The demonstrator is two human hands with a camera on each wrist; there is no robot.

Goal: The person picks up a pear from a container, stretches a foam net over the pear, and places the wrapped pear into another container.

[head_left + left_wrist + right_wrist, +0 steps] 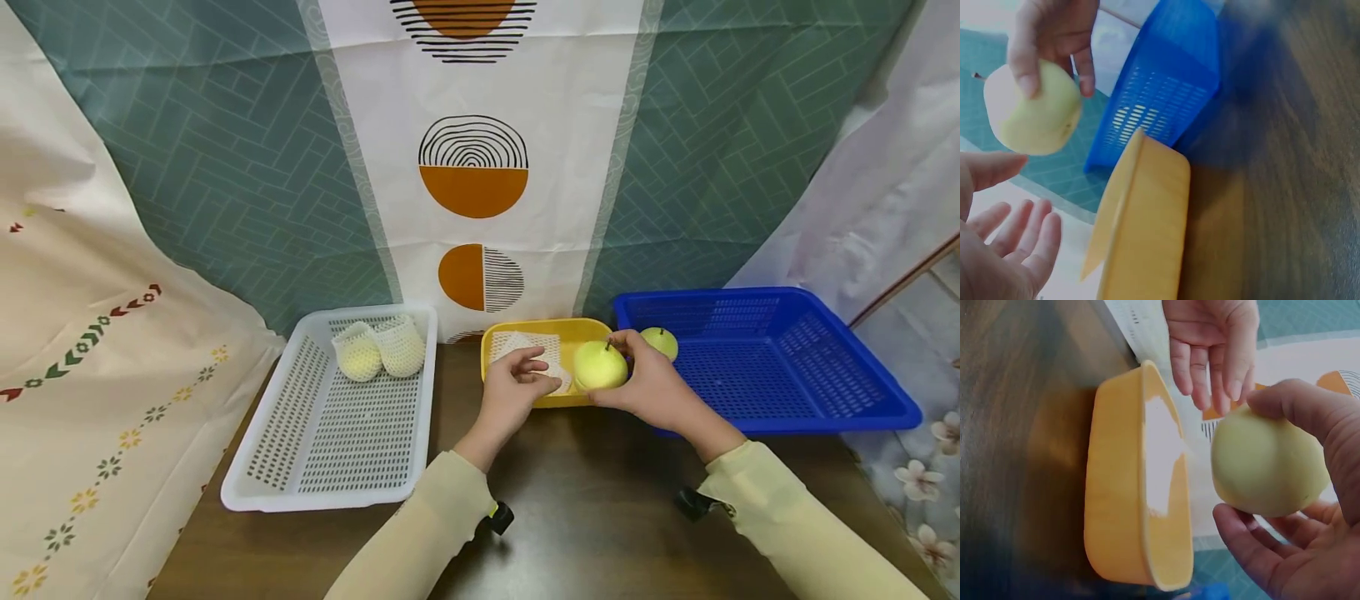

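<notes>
My right hand (651, 385) grips a yellow-green pear (599, 365) above the right part of a small yellow basket (551, 402). In the right wrist view the thumb lies on one side of the pear (1269, 464) and the fingers on the other. My left hand (513, 392) is beside the pear, apart from it, its fingers loosely bent with nothing between them, as the left wrist view of that hand (1007, 250) also shows. White foam net sleeves (551, 348) lie in the yellow basket. Another pear (660, 342) sits in the blue basket (757, 425), partly behind my right hand.
At the left stands a white basket (423, 400) with two pears in foam nets (402, 346) near its back edge. All the baskets rest on a dark wooden table (577, 508). Patterned cloth (247, 167) hangs right behind them.
</notes>
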